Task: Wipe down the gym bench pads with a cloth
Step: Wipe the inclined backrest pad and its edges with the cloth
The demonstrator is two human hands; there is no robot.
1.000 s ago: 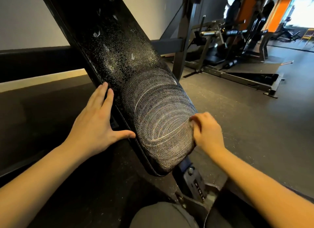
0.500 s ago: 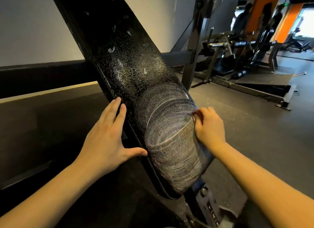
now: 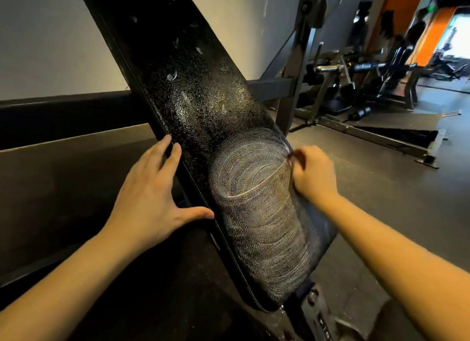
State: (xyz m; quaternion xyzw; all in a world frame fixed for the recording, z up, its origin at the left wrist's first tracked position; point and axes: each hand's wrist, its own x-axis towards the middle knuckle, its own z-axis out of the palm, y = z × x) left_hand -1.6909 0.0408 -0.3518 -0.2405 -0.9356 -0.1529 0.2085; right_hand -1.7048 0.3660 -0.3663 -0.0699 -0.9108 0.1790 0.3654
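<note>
Bench pad (image 3: 203,106): long, black and tilted, running from the lower right of the view up to the upper left, with its lower end nearest the person.
Droplets (image 3: 195,117): a fine wet speckle over the middle of the pad, just above the smeared part; a few larger pale flecks sit higher up.
Wipe marks (image 3: 254,203): pale curved streaks (ring upon ring) cover the pad's lower part, from about level with the hands down to its bottom edge.
Left hand (image 3: 150,195): lies flat against the pad's left rim, fingers straight and pointing up along it, thumb reaching sideways to touch the rim.
Left grip: spread wide, holding nothing.
Right hand (image 3: 312,173): at the pad's right edge, level with the top of the wipe marks, back of the hand toward the camera, slightly blurred.
Right grip: fingers curled in tight, pinching the cloth.
Cloth (image 3: 288,147): only a pale sliver shows at the right fingertips, touching the pad's right edge; the rest is hidden inside the hand.
Adjuster plate (image 3: 324,325): dark metal with white numerals, just below the pad's lower end.
Floor (image 3: 381,193): dark and matte, spreading out to the right of the pad.
Wall (image 3: 50,35): pale grey above a dark band, behind the pad.
Frame upright (image 3: 292,81): dark steel post beside the pad's upper right.
Gym machines (image 3: 368,81): dark equipment at far right, well apart from the pad, with an orange wall (image 3: 437,30) behind.
</note>
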